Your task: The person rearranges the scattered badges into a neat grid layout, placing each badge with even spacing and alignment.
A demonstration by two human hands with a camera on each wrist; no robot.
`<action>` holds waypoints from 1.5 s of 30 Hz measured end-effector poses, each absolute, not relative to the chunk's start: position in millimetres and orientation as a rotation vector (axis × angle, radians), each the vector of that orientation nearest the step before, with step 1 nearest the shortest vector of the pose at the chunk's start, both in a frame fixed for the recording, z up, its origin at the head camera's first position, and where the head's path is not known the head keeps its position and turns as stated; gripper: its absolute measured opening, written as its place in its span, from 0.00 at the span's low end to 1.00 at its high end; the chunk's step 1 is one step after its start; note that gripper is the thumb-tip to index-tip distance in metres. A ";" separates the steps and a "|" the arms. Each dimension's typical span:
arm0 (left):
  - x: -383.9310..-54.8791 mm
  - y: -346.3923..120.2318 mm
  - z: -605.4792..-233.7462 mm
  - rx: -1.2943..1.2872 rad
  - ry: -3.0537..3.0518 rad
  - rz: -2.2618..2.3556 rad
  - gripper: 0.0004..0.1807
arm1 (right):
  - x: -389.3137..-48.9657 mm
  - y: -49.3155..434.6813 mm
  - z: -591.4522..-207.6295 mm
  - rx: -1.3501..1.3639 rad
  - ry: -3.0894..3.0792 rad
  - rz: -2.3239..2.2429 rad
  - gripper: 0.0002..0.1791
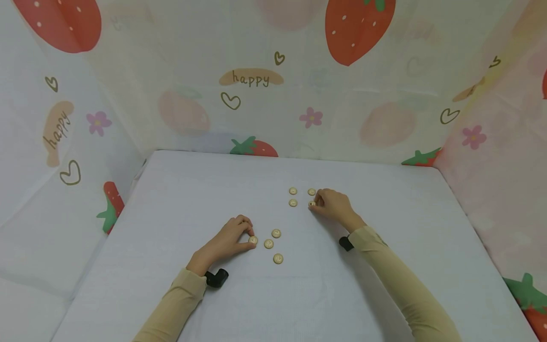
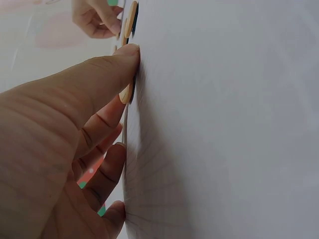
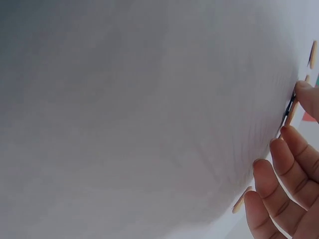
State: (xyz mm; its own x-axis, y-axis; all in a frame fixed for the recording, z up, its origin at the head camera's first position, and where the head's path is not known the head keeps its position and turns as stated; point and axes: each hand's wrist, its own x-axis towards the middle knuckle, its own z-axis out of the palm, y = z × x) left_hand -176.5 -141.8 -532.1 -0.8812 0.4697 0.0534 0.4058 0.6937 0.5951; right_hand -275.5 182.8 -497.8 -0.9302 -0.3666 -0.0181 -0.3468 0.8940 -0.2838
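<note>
- Before us, round discs (image 1: 268, 243) lie flat, faces up.
- Our left hand (image 1: 228, 240) slants rightward, fingers pinching one disc (image 1: 253, 240).
- Our right hand (image 1: 336, 207) slants leftward, fingers pinching another disc (image 1: 312, 203).

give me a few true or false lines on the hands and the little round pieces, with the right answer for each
1. The left hand pinches a round piece. True.
2. The right hand holds nothing. False: it pinches the near right piece of the far four.
3. The head view shows eight round pieces in all. True.
4. The far four are stacked in a pile. False: they lie apart, two by two.
5. Both sleeves are dark blue. False: they are beige.
</note>
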 end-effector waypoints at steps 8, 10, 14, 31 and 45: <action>-176.0 -141.0 -530.8 0.728 2.795 0.940 0.11 | -277.1 182.5 -495.7 -0.510 2.958 -0.431 0.19; -175.8 -141.0 -530.0 0.729 2.795 0.945 0.11 | -277.5 183.6 -495.0 -0.509 2.953 -0.438 0.20; -175.7 -141.5 -529.0 0.725 2.797 0.944 0.11 | -278.1 185.7 -494.6 -0.546 2.938 -0.445 0.19; -177.0 -141.4 -530.5 0.721 2.788 0.940 0.11 | -277.6 187.9 -497.0 -0.768 2.932 -0.420 0.15; -178.3 -141.3 -532.4 0.703 2.790 0.938 0.11 | -280.3 188.5 -497.4 -0.672 2.929 -0.421 0.13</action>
State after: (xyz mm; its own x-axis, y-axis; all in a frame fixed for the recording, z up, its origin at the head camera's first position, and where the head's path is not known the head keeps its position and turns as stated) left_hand -178.3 -141.3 -532.4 -0.8857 0.4628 0.0373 0.3913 0.7008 0.5964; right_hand -280.3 188.5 -497.4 -0.8965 -0.4410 -0.0417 -0.4114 0.8639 -0.2905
